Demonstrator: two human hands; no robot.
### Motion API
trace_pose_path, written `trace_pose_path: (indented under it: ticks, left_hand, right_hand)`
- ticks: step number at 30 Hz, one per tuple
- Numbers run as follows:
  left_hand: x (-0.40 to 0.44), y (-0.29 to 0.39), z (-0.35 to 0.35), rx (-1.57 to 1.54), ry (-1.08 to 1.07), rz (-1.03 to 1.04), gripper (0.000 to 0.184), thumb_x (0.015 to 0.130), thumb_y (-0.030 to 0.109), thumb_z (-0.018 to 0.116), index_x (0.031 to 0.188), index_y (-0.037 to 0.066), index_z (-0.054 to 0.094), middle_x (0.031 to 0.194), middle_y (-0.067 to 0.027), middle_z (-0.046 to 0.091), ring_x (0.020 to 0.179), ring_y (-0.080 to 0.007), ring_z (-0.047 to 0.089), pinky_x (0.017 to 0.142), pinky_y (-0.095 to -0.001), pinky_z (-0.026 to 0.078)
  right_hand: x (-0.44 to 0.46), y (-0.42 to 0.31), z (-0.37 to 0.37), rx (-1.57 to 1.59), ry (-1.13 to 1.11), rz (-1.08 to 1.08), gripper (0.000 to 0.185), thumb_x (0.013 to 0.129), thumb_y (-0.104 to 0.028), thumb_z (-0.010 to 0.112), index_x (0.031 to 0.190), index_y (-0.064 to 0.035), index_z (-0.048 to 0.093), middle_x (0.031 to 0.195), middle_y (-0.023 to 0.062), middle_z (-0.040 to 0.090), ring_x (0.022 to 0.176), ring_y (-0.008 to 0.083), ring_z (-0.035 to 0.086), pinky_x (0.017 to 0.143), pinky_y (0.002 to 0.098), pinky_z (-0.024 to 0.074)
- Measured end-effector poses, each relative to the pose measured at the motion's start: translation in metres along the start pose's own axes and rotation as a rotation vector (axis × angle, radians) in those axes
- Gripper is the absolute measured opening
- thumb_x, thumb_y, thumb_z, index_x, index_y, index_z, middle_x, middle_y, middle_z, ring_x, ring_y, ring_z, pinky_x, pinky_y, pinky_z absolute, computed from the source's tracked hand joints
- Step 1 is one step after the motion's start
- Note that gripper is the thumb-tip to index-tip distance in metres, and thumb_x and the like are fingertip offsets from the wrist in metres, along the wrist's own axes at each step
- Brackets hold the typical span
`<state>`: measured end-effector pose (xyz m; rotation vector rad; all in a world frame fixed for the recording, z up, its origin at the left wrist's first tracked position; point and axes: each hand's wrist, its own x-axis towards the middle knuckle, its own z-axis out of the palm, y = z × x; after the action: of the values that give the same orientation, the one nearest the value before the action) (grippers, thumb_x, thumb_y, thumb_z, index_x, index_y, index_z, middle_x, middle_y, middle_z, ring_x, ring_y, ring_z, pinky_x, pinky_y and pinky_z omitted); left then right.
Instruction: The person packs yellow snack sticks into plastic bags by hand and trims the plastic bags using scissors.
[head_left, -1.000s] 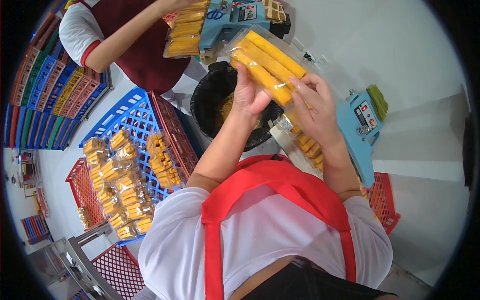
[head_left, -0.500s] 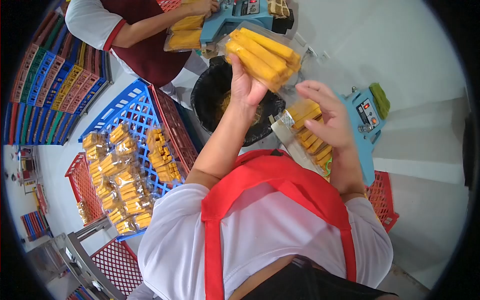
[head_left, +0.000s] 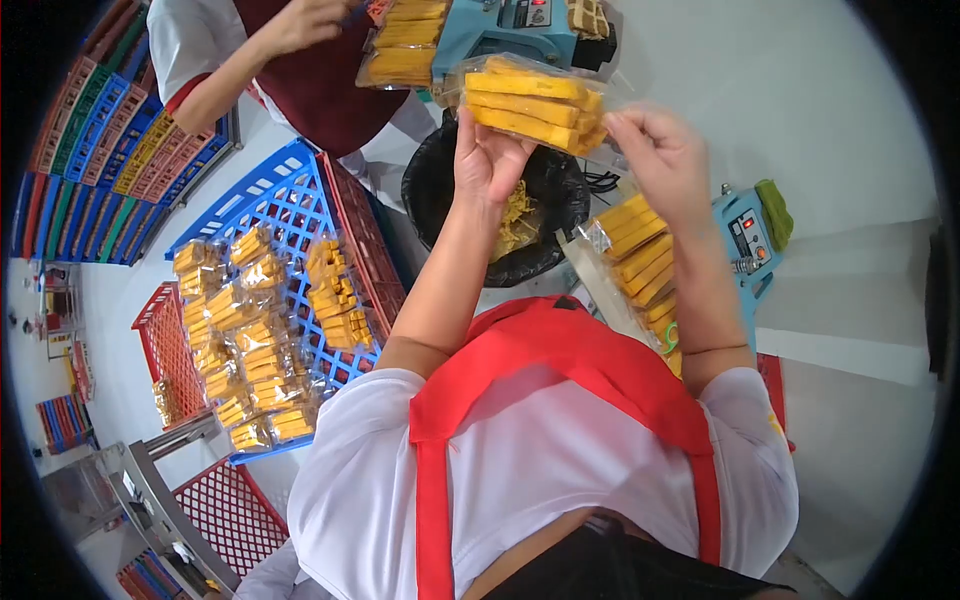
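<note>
A clear bag of yellow sticks (head_left: 530, 105) is held up in front of me, lying roughly level. My left hand (head_left: 490, 160) supports it from below at its left side, thumb against the plastic. With closed fingers my right hand (head_left: 660, 150) pinches the bag's right end. Below my right forearm, more packed yellow sticks (head_left: 640, 255) lie on a pale tray beside a blue sealing machine (head_left: 748, 235). Under the held bag stands a bin with a black liner (head_left: 425, 185), with yellow scraps inside.
At the left, a blue crate (head_left: 290, 190) holds several bags of yellow sticks. Red crates (head_left: 160, 330) stand near it. A co-worker in a dark red apron (head_left: 310, 90) stands at another blue machine (head_left: 500, 40) at the top. Stacked coloured crates (head_left: 110, 130) fill the upper left.
The bag has turned from slanting to nearly level. My right hand, which came off the bag half a second ago, grips its right end. The co-worker's hand has moved left, off the machine.
</note>
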<state>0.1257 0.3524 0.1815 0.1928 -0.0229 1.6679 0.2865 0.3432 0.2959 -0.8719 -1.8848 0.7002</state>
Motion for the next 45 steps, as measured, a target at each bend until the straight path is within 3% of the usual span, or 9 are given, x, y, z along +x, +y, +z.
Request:
trace_pose_path:
  ticks: [11,14,20,22,26,29,32,35,45]
  left_hand:
    - [-0.006,0.034,0.007,0.139,-0.106,0.097,0.064,0.075,0.043,0.058,0.125,0.011,0.035,0.129,-0.0081,0.037,0.119,-0.0274,0.034,0.100,-0.0459,0.025]
    - [-0.003,0.035,0.007,-0.029,-0.072,0.043,0.058,0.081,0.048,0.045,0.124,0.009,0.037,0.125,-0.0083,0.042,0.116,-0.0275,0.038,0.098,-0.0460,0.028]
    - [0.000,0.028,-0.004,-0.150,-0.099,-0.123,0.061,0.083,0.054,0.033,0.124,0.009,0.037,0.126,-0.0086,0.040,0.115,-0.0278,0.038,0.098,-0.0458,0.027]
    - [-0.001,0.026,-0.003,-0.212,-0.181,-0.172,0.062,0.083,0.056,0.030,0.124,0.010,0.037,0.126,-0.0087,0.040,0.116,-0.0275,0.037,0.098,-0.0454,0.026]
    - [-0.002,0.022,0.007,0.085,0.021,-0.019,0.063,0.083,0.057,0.029,0.124,0.010,0.037,0.126,-0.0085,0.040,0.116,-0.0272,0.037,0.098,-0.0457,0.026]
    - [-0.003,0.025,-0.001,-0.213,-0.171,-0.150,0.063,0.083,0.057,0.028,0.124,0.010,0.037,0.126,-0.0085,0.040,0.115,-0.0273,0.037,0.098,-0.0458,0.026]
    - [-0.007,0.017,0.010,0.097,0.058,-0.038,0.063,0.083,0.058,0.027,0.124,0.011,0.037,0.126,-0.0076,0.040,0.115,-0.0270,0.037,0.098,-0.0450,0.027]
    - [-0.006,0.014,-0.003,0.086,0.109,-0.094,0.063,0.083,0.058,0.027,0.124,0.012,0.037,0.126,-0.0064,0.040,0.115,-0.0262,0.037,0.097,-0.0440,0.027]
    - [-0.014,0.007,0.010,0.047,-0.043,-0.038,0.065,0.081,0.059,0.032,0.126,0.013,0.034,0.128,-0.0063,0.038,0.117,-0.0261,0.035,0.099,-0.0436,0.026]
  right_hand:
    - [0.008,-0.026,-0.011,0.220,-0.402,-0.291,0.019,0.079,-0.009,0.053,0.094,0.0004,0.060,0.089,0.0090,0.060,0.084,0.0165,0.055,0.072,0.0247,0.0422]
    - [0.013,-0.014,-0.011,0.573,-0.435,0.011,0.028,0.080,-0.010,0.049,0.106,-0.0002,0.055,0.101,0.0091,0.057,0.094,0.0194,0.053,0.080,0.0288,0.0408]
    - [0.013,-0.027,0.011,-0.252,-0.254,-0.182,0.031,0.082,-0.012,0.048,0.110,-0.0008,0.050,0.099,0.0131,0.056,0.091,0.0217,0.055,0.079,0.0304,0.0428]
    - [0.008,-0.036,0.018,-0.481,-0.206,-0.201,0.020,0.075,-0.010,0.051,0.093,-0.0013,0.054,0.087,0.0176,0.054,0.080,0.0334,0.053,0.070,0.0378,0.0437]
    - [0.001,-0.035,0.028,-0.576,-0.186,-0.284,0.018,0.075,-0.013,0.053,0.089,-0.0030,0.053,0.082,0.0144,0.054,0.077,0.0330,0.054,0.066,0.0409,0.0434]
    - [0.001,-0.034,0.031,-0.548,-0.146,-0.308,0.018,0.074,-0.014,0.054,0.089,-0.0039,0.054,0.084,0.0145,0.055,0.076,0.0328,0.054,0.064,0.0408,0.0437]
    - [0.003,-0.030,0.029,-0.510,-0.126,-0.365,0.018,0.073,-0.013,0.055,0.088,-0.0028,0.053,0.085,0.0159,0.055,0.076,0.0328,0.054,0.064,0.0411,0.0439]
    - [0.005,-0.028,0.025,-0.745,-0.411,-0.094,0.018,0.072,-0.013,0.056,0.085,-0.0012,0.053,0.086,0.0172,0.055,0.077,0.0332,0.055,0.064,0.0412,0.0441]
    - [-0.005,-0.017,0.026,-0.696,-0.106,-0.268,0.028,0.069,-0.010,0.056,0.093,-0.0001,0.046,0.084,0.0185,0.054,0.075,0.0353,0.054,0.063,0.0426,0.0442]
